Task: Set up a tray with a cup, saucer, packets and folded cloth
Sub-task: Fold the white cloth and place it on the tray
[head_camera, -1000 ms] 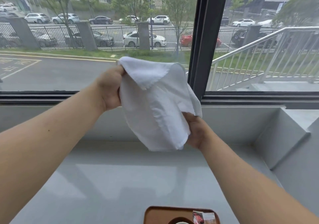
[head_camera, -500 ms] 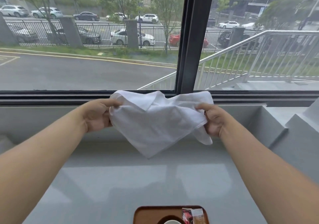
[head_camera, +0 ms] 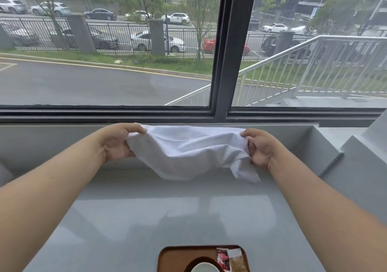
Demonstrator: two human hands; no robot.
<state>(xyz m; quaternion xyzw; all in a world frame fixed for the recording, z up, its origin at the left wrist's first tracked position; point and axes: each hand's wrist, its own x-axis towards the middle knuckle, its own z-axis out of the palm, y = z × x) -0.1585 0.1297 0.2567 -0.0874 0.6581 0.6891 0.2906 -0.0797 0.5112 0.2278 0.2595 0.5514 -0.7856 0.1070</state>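
- Plain white fabric cloth (head_camera: 188, 152), no print.
- Brown rounded tray (head_camera: 167, 258).
- Darker brown round saucer (head_camera: 202, 260) under white cup (head_camera: 204, 268).
- Red-and-white paper packet (head_camera: 223, 259); tan packet (head_camera: 237, 260) beside it.
- Pale grey glossy counter (head_camera: 167, 213).

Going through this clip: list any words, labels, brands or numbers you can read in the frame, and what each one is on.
None can be read.
Red packet on the tray: printed, but too small and blurred to read.
Brown packet beside it: print too blurred to read.
White cloth, held between left hand and right hand: no text visible.
Parked cars and signs outside the window: too far and blurred.
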